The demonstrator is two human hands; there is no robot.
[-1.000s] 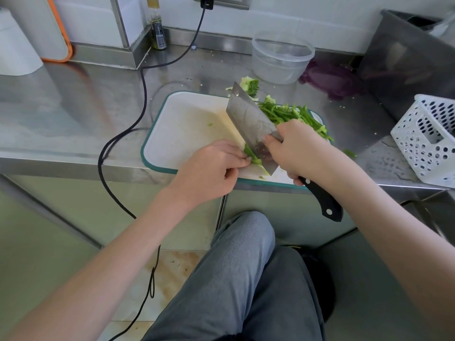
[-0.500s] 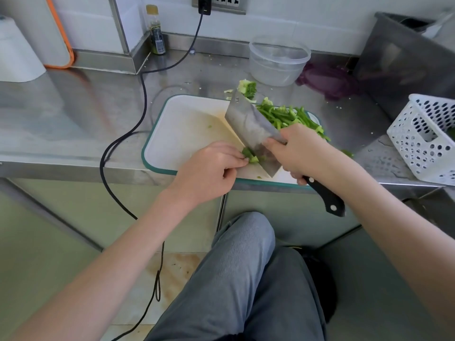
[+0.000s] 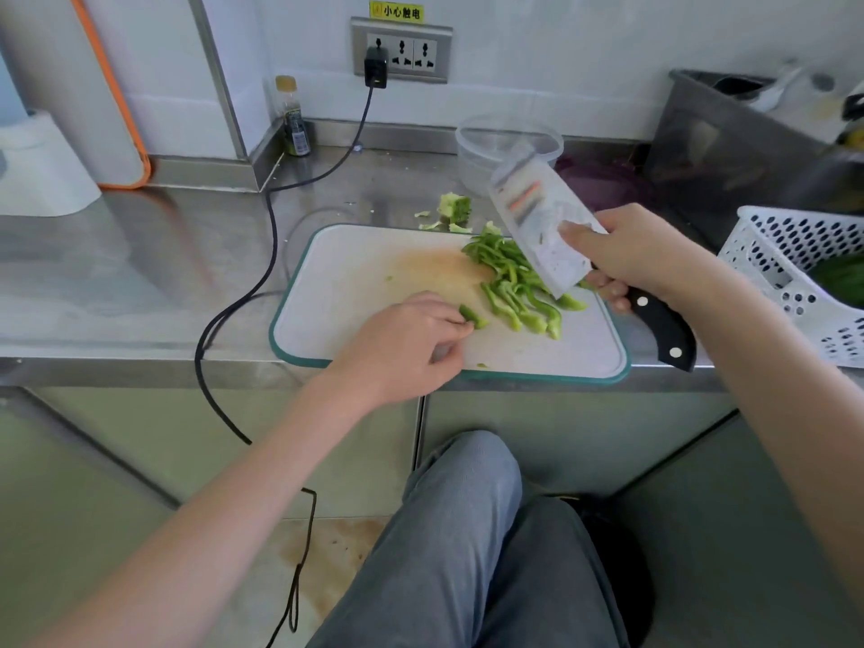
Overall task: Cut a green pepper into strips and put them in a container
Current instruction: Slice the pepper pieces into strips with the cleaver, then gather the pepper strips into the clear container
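1. My left hand [image 3: 406,348] sits low on the cutting board [image 3: 355,282], near the middle of the frame. Thumb and fingertips are pinching a small last piece of pepper [image 3: 473,317]; the other fingers are curled under.
2. My right hand [image 3: 640,254] is wrapped tight around the cleaver [image 3: 542,226], forefinger laid along the flat of the blade. The blade is lifted clear of the board and tilted, its tip toward the upper right.
3. The pepper strips [image 3: 519,287] lie in a loose heap on the right half of the board, partly under the raised blade. The core and scraps [image 3: 452,210] sit just past the board's far edge.
4. I judge the slicing is nearly over: only the stub in my pinch remains.
5. The container [image 3: 507,147], clear and empty as far as I can see, stands beyond the board, behind the blade.
6. Next I would either slice or discard the stub, then gather the heap, perhaps on the flat blade, and carry it up to the container without spilling.
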